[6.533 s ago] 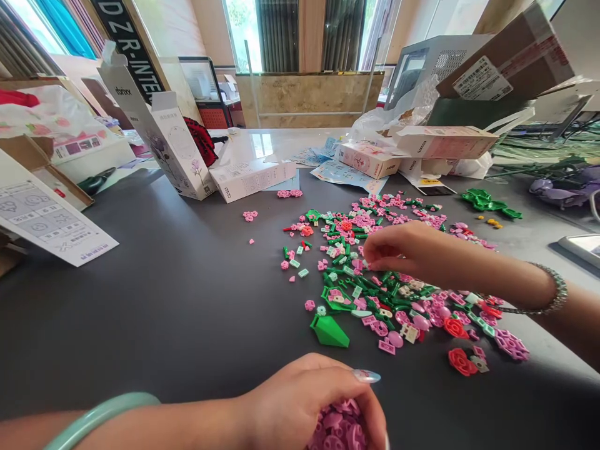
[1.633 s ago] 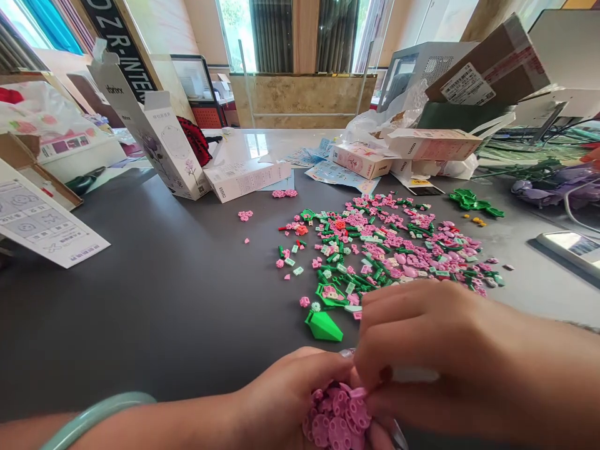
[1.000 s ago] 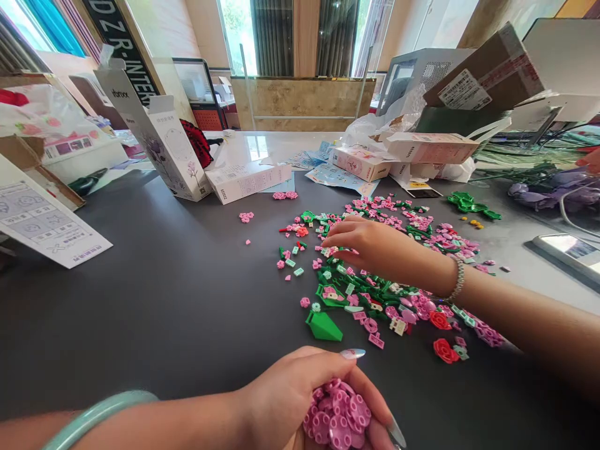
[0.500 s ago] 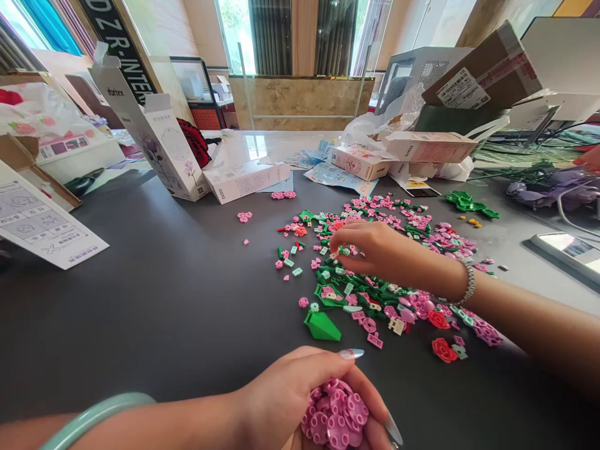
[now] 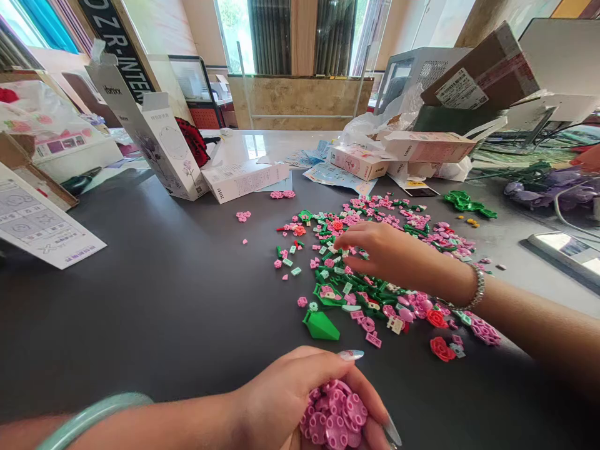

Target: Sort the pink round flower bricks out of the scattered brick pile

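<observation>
Cupped near the bottom of the view, my left hand (image 5: 300,387) holds a heap of round pink pieces (image 5: 334,414). My right hand (image 5: 372,247) reaches in from the right, over a spread of small pink, green, mint and red pieces (image 5: 365,287). Its fingers curl down at the pile, and whether anything is between the fingertips is too small to tell. A green pointed piece (image 5: 321,325) lies on the dark table between the hands. Red roses (image 5: 442,349) are at the pile's lower right edge.
White boxes (image 5: 248,179) stand and lie at the back left. Paper sheets (image 5: 340,176), opened cartons (image 5: 429,147) and plastic wrap fill the back right. Purple flowers (image 5: 548,187) and a white-edged device (image 5: 567,253) are at the right. A printed card (image 5: 44,225) is at the left.
My right hand has shifted slightly to the right over the pile. My left hand stays around the pink pieces.
</observation>
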`<state>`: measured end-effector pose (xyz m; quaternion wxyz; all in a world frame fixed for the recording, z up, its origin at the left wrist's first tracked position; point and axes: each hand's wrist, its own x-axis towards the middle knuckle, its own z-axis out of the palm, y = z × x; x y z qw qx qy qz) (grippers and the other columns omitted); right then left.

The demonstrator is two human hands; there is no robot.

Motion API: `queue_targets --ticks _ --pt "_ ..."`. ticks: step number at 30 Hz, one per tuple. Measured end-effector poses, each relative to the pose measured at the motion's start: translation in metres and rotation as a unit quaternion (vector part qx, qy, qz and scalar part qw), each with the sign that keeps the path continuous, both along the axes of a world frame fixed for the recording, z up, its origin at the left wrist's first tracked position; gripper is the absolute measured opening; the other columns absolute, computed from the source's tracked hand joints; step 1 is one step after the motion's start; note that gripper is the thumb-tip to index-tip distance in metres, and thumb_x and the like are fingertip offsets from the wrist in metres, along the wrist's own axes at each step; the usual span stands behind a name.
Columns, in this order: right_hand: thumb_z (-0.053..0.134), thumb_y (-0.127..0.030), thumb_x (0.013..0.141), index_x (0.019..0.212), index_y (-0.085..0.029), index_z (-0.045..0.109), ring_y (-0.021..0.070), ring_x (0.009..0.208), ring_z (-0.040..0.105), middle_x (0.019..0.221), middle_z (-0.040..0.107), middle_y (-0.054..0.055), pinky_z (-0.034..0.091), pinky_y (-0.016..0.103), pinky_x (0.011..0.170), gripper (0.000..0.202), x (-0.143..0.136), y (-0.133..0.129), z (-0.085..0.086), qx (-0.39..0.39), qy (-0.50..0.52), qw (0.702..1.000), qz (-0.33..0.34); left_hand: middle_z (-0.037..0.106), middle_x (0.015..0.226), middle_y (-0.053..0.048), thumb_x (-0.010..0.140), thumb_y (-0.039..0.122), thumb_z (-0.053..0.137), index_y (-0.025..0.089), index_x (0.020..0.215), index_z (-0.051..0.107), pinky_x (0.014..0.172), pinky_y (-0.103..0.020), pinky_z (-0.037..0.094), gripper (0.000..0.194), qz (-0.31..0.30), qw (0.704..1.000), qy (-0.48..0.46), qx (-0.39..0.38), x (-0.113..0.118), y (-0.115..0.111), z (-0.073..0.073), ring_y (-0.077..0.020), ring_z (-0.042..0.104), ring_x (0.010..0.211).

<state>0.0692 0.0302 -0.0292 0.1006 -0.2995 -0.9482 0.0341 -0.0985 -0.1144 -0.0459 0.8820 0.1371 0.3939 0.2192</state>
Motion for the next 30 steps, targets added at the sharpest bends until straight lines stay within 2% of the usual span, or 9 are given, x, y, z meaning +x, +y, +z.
queue_targets --ticks 2,5,11,14,21,24,27,29,30 --pt "0.054 -0.014 0.089 0.105 -0.017 0.068 0.0198 0.089 0.062 0.099 0.067 0.008 0.047 0.033 0.078 0.021 -0.002 0.0 -0.003 -0.001 0.015 0.999 0.039 0.056 0.053 -0.005 0.094 0.028 0.021 0.01 0.058 0.064 0.057 -0.019 0.039 0.058 -0.007 1.0 0.023 -0.009 0.002 0.002 0.004 -0.0081 0.052 0.048" --pt "0.051 -0.015 0.094 0.106 -0.018 0.068 0.0198 0.089 0.061 0.101 0.066 0.008 0.047 0.034 0.077 0.021 -0.006 0.001 -0.006 -0.01 0.013 0.996 0.085 0.057 0.053 -0.005 0.094 0.025 0.023 0.01 0.057 0.063 0.055 -0.019 0.039 0.057 -0.009 0.999 0.042 -0.014 0.002 0.004 0.007 -0.0078 0.054 0.047" --pt "0.058 -0.013 0.092 0.094 -0.016 0.07 0.0179 0.081 0.059 0.091 0.066 0.006 0.045 0.032 0.071 0.013 -0.007 0.001 -0.006 -0.011 0.009 0.996 0.089 0.059 0.056 -0.005 0.095 0.022 0.026 0.01 0.063 0.064 0.053 -0.018 0.041 0.051 0.01 1.0 -0.003 -0.014 -0.002 0.0 0.004 -0.0085 0.06 0.048" --pt "0.059 -0.011 0.09 0.089 -0.016 0.07 0.0167 0.079 0.059 0.088 0.066 0.005 0.044 0.03 0.07 0.012 -0.006 0.0 -0.006 -0.014 0.017 0.996 0.085 0.061 0.057 -0.004 0.092 0.019 0.037 0.01 0.067 0.065 0.052 -0.016 0.04 0.039 0.012 0.999 -0.029 0.007 -0.003 -0.002 0.001 -0.0081 0.061 0.05" --pt "0.058 -0.013 0.09 0.081 -0.015 0.067 0.0156 0.071 0.058 0.079 0.065 0.004 0.041 0.029 0.063 0.012 -0.003 0.002 -0.006 0.02 0.023 0.997 0.073 0.064 0.061 -0.003 0.076 0.034 0.07 0.011 0.072 0.067 0.053 -0.017 0.041 0.023 0.009 0.997 -0.055 0.051 -0.005 0.0 -0.006 -0.0086 0.061 0.053" --pt "0.057 -0.015 0.09 0.081 -0.015 0.066 0.0149 0.071 0.059 0.079 0.065 0.004 0.043 0.028 0.064 0.012 -0.003 -0.013 0.008 0.039 0.085 0.994 0.064 0.064 0.061 -0.002 0.07 0.035 0.076 0.012 0.071 0.067 0.055 -0.017 0.041 0.025 0.008 0.997 -0.053 0.054 -0.006 -0.001 -0.007 -0.0081 0.061 0.054" --pt "0.059 -0.014 0.089 0.081 -0.017 0.063 0.0105 0.069 0.059 0.075 0.065 -0.001 0.044 0.022 0.064 0.01 -0.003 -0.046 0.028 0.007 0.201 0.977 0.075 0.064 0.062 -0.001 0.066 0.04 0.078 0.012 0.071 0.068 0.057 -0.018 0.042 0.03 0.019 0.996 -0.069 0.046 -0.006 -0.002 -0.008 -0.0093 0.062 0.055" --pt "0.057 -0.015 0.091 0.082 -0.018 0.062 0.0084 0.066 0.058 0.076 0.064 -0.002 0.044 0.019 0.061 0.011 -0.004 -0.072 0.039 -0.038 0.214 0.971 0.104 0.063 0.062 -0.002 0.066 0.041 0.075 0.01 0.071 0.068 0.057 -0.019 0.042 0.032 0.022 0.996 -0.084 0.035 -0.006 -0.002 -0.009 -0.0103 0.062 0.056" --pt "0.054 -0.015 0.093 0.081 -0.019 0.061 0.0086 0.066 0.057 0.076 0.063 -0.001 0.043 0.019 0.06 0.014 -0.005 -0.083 0.042 -0.056 0.189 0.973 0.119 0.063 0.062 -0.003 0.066 0.04 0.072 0.009 0.071 0.068 0.057 -0.019 0.042 0.031 0.022 0.995 -0.09 0.028 -0.006 -0.002 -0.01 -0.0107 0.062 0.056"
